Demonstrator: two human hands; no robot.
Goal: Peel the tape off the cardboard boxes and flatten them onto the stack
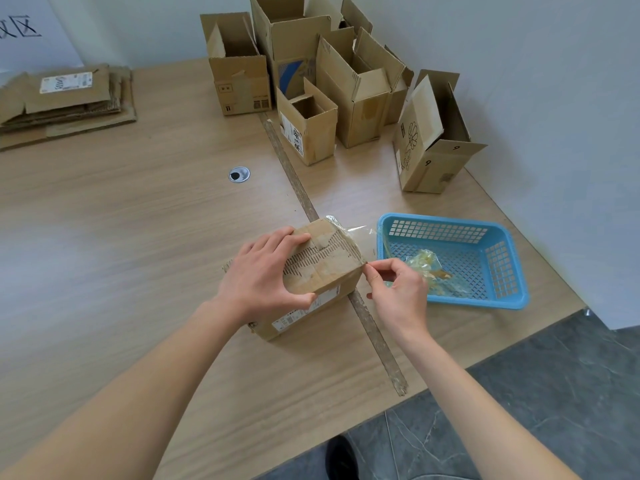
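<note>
A small closed cardboard box [329,261] lies on the wooden table [138,220] near the front edge. My left hand [266,275] presses down on its left side, fingers wrapped over the top. At the box's right corner my right hand [398,285] pinches a strip of clear tape [356,230] that is partly lifted off the box toward the basket. A stack of flattened cardboard [65,98] lies at the far left of the table.
A blue plastic basket [498,299] holding crumpled tape sits right of the box. Several open upright boxes [346,91] stand at the back right by the wall. A round cable grommet [239,174] and a seam strip [298,188] mark the tabletop.
</note>
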